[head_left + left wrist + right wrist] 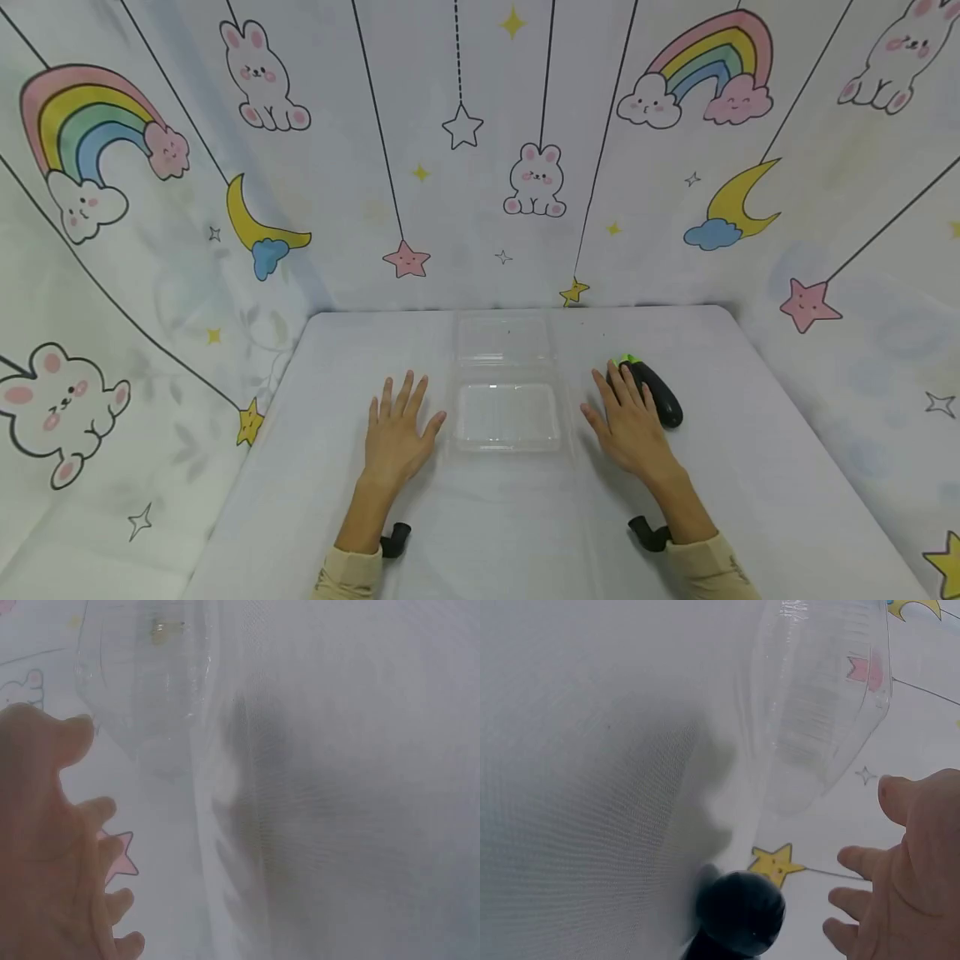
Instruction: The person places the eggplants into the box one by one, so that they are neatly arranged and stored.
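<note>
A clear plastic clamshell box [507, 417] stands on the white table with its lid [504, 340] folded back. My left hand [397, 437] is to the left of the box, palm down with fingers spread, holding nothing. On the other side my right hand [633, 429] is likewise spread, overlapping a dark eggplant [660, 398] with a green cap in the head view. The hand hides part of the eggplant's near side. In the right wrist view the eggplant's rounded end [741, 913] shows below the palm, with a gap between it and the fingers.
The white table [300, 500] has a back edge against a cloth backdrop [465, 208] printed with rabbits, stars, moons and rainbows. Black wrist-camera mounts [395, 540] sit by both cuffs.
</note>
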The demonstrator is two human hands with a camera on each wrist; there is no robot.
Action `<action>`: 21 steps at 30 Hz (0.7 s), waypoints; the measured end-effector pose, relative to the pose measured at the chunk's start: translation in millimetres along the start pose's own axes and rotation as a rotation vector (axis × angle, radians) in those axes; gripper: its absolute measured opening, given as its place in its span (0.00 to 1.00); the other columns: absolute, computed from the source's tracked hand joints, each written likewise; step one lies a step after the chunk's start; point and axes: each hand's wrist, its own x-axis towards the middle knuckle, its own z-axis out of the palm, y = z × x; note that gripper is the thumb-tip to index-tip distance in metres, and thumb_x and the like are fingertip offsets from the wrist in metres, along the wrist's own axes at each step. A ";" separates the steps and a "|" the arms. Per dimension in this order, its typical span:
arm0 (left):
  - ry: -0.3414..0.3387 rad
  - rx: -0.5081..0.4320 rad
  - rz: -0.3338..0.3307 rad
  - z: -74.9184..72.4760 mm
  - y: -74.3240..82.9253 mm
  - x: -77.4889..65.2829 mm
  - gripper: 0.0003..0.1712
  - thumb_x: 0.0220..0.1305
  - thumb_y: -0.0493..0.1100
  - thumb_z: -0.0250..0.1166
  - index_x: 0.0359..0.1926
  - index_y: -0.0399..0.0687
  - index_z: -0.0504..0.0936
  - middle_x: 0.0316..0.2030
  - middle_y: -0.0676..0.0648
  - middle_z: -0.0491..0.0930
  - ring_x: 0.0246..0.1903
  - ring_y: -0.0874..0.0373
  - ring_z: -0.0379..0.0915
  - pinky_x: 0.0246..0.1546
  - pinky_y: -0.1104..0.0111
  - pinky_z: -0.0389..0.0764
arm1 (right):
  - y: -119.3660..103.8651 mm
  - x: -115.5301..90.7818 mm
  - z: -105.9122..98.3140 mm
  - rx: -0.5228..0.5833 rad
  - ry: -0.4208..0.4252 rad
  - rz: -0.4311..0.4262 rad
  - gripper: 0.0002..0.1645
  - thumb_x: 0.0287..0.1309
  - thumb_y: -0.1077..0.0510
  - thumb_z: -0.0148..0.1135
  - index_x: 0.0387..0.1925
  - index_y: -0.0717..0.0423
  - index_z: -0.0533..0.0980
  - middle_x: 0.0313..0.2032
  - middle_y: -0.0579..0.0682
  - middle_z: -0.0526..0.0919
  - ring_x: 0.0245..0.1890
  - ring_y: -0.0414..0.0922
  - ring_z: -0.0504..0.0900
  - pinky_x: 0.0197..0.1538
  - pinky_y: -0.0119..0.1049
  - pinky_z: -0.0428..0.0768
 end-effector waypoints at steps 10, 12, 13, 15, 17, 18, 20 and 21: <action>-0.002 -0.077 0.008 5.6 1.3 -0.3 0.40 0.78 0.67 0.50 0.81 0.54 0.60 0.78 0.41 0.60 0.79 0.32 0.44 0.74 0.35 0.50 | 3.4 2.2 -2.9 0.022 -0.024 0.051 0.40 0.82 0.41 0.44 0.81 0.61 0.53 0.80 0.66 0.49 0.81 0.65 0.44 0.75 0.69 0.45; -0.016 -0.093 0.005 6.6 2.3 -0.2 0.40 0.78 0.67 0.49 0.82 0.55 0.59 0.78 0.41 0.60 0.79 0.32 0.45 0.74 0.36 0.50 | 4.3 2.4 -3.7 0.029 -0.020 0.063 0.41 0.82 0.41 0.44 0.81 0.61 0.52 0.80 0.67 0.50 0.80 0.65 0.45 0.75 0.69 0.46; -0.025 -0.096 0.003 7.0 2.9 -0.1 0.40 0.79 0.67 0.48 0.82 0.56 0.58 0.79 0.42 0.60 0.79 0.32 0.45 0.74 0.36 0.50 | 5.0 2.4 -4.1 0.029 -0.019 0.068 0.41 0.82 0.41 0.44 0.81 0.62 0.52 0.80 0.67 0.50 0.80 0.66 0.46 0.75 0.70 0.46; -0.047 -0.100 0.000 8.6 3.7 0.4 0.40 0.79 0.67 0.45 0.83 0.56 0.56 0.79 0.43 0.58 0.79 0.32 0.43 0.75 0.37 0.49 | 7.0 2.8 -5.0 0.028 -0.023 0.074 0.41 0.82 0.41 0.44 0.81 0.62 0.52 0.80 0.67 0.49 0.80 0.66 0.46 0.75 0.70 0.46; -0.057 -0.105 0.005 9.3 4.6 0.1 0.40 0.79 0.67 0.45 0.83 0.56 0.56 0.80 0.43 0.57 0.79 0.32 0.42 0.75 0.37 0.49 | 9.4 3.0 -5.4 0.027 -0.026 0.076 0.40 0.82 0.41 0.44 0.81 0.63 0.53 0.80 0.68 0.49 0.80 0.66 0.46 0.74 0.71 0.47; -0.057 -0.113 0.010 8.6 5.4 0.1 0.40 0.79 0.67 0.45 0.83 0.55 0.56 0.80 0.43 0.57 0.79 0.32 0.42 0.75 0.37 0.49 | 11.0 3.4 -5.8 0.028 -0.021 0.074 0.40 0.82 0.42 0.44 0.80 0.64 0.54 0.80 0.68 0.50 0.80 0.67 0.46 0.74 0.71 0.47; -0.056 -0.122 0.020 8.2 6.5 0.3 0.41 0.79 0.67 0.47 0.82 0.53 0.57 0.79 0.42 0.58 0.79 0.31 0.42 0.75 0.37 0.49 | 14.7 4.3 -6.5 0.031 -0.007 0.070 0.40 0.82 0.42 0.45 0.79 0.65 0.55 0.79 0.69 0.51 0.79 0.68 0.48 0.73 0.73 0.48; -0.054 -0.131 0.025 7.4 7.3 0.5 0.41 0.79 0.66 0.48 0.82 0.52 0.58 0.79 0.42 0.59 0.79 0.31 0.43 0.74 0.37 0.50 | 16.9 4.9 -6.6 0.030 0.003 0.068 0.39 0.82 0.43 0.45 0.79 0.65 0.56 0.79 0.69 0.52 0.79 0.68 0.48 0.73 0.73 0.49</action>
